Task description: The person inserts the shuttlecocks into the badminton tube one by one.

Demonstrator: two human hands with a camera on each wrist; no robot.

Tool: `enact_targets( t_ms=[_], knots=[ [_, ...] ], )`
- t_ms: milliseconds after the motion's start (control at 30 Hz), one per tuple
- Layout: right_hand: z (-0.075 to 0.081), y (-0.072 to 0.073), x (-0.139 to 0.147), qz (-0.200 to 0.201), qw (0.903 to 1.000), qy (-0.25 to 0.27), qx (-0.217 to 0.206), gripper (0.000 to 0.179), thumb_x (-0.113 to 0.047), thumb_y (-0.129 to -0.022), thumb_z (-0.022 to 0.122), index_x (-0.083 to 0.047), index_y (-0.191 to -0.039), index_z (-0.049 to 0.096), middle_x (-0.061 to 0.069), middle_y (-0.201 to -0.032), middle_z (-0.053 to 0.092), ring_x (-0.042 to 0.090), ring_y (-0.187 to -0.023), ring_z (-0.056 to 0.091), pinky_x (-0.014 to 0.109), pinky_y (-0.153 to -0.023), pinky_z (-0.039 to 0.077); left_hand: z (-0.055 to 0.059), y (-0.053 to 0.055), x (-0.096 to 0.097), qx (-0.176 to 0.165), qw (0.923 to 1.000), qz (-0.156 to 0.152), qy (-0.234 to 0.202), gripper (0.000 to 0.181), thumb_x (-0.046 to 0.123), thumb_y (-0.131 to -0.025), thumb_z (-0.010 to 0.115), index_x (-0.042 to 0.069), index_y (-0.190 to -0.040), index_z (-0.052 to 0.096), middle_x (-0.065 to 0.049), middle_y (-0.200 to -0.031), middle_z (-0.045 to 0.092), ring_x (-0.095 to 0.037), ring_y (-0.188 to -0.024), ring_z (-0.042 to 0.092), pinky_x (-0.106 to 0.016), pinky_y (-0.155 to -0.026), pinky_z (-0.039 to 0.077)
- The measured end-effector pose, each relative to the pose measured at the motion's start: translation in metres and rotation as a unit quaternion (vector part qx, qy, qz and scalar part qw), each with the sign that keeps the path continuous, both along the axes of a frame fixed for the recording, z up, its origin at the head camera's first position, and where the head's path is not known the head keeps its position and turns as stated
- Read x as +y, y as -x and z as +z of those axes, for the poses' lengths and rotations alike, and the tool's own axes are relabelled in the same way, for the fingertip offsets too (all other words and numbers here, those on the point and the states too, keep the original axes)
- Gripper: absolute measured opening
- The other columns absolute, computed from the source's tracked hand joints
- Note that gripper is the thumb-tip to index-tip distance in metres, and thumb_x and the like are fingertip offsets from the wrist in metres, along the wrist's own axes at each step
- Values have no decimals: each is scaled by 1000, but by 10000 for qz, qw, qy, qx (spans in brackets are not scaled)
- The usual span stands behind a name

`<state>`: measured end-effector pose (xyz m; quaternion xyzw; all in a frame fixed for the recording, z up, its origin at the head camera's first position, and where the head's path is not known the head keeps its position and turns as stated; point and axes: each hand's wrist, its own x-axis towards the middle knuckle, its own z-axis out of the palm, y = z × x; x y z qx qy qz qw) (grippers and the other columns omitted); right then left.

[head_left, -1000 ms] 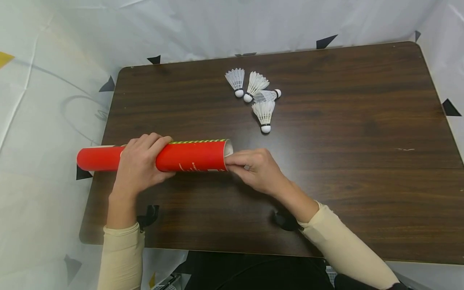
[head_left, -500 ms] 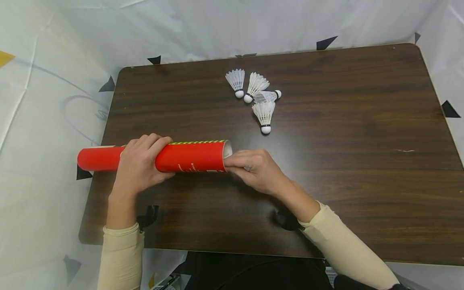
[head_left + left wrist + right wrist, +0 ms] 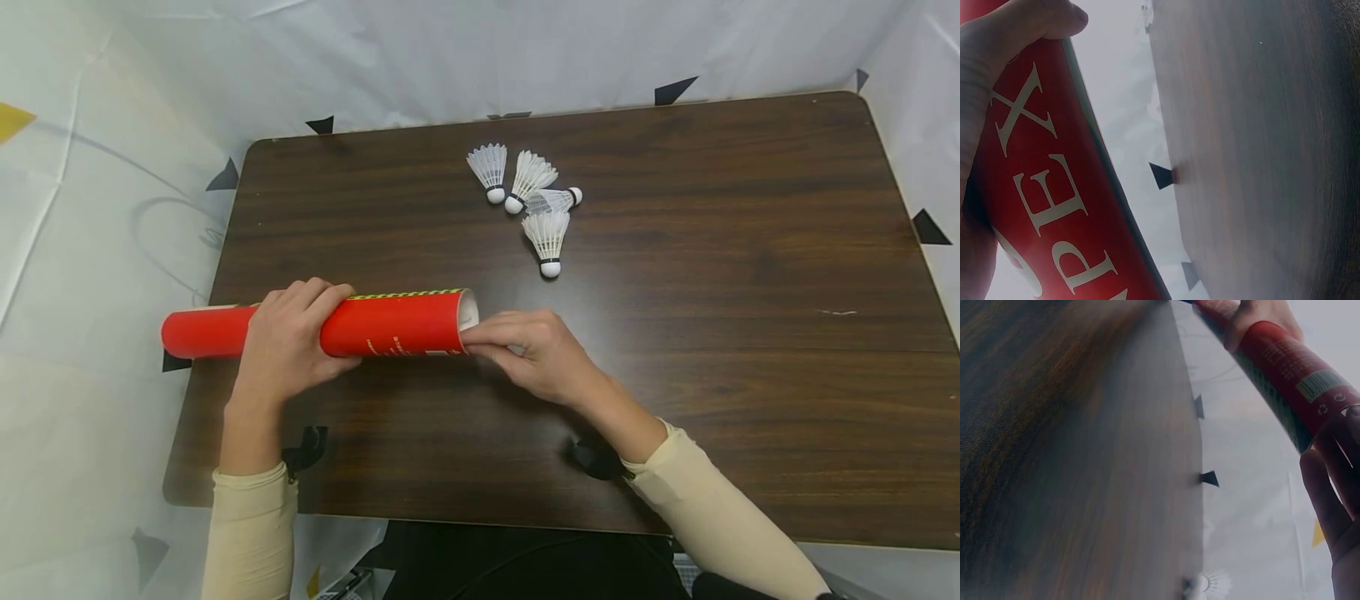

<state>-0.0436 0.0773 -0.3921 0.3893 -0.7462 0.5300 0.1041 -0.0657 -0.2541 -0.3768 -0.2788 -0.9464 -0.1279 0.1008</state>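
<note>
A long red shuttlecock tube (image 3: 393, 325) lies sideways above the table's near left, its mouth facing right. My left hand (image 3: 288, 342) grips it around the middle from above, and large pale letters show on its side in the left wrist view. My right hand (image 3: 536, 354) is at the mouth, with its fingers bent toward the thumb. Its fingertips overlap the lower rim and are partly hidden there; I cannot tell what they hold. White shows inside the mouth. In the right wrist view the thumb lies along the rim of the printed tube (image 3: 1300, 375).
Several white shuttlecocks (image 3: 546, 242) lie in a loose group at the back middle of the dark wooden table (image 3: 712, 292). White sheeting (image 3: 450, 58) stands behind and beside the table, with black tape pieces along the edge. The tube's left end reaches past the table's left edge.
The tube and the right hand's fingertips have shifted very slightly left. Both hands keep their places on the tube, and the shuttlecocks on the table lie as before.
</note>
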Motion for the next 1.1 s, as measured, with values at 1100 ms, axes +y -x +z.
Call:
enact_targets(
  t_ms=[1100],
  knots=[
    [-21,84,82,-3097,9128,-2135,-1591,35,-19,-92,67,-16,-127,66,4,-112,70,24,-93,66,51,-76,48,0,-3,-4,13,10000,41,31,83,28,-49,96,12,-122,59,-9,-107,63,-30,-94,57,-55,-81,49]
  ],
)
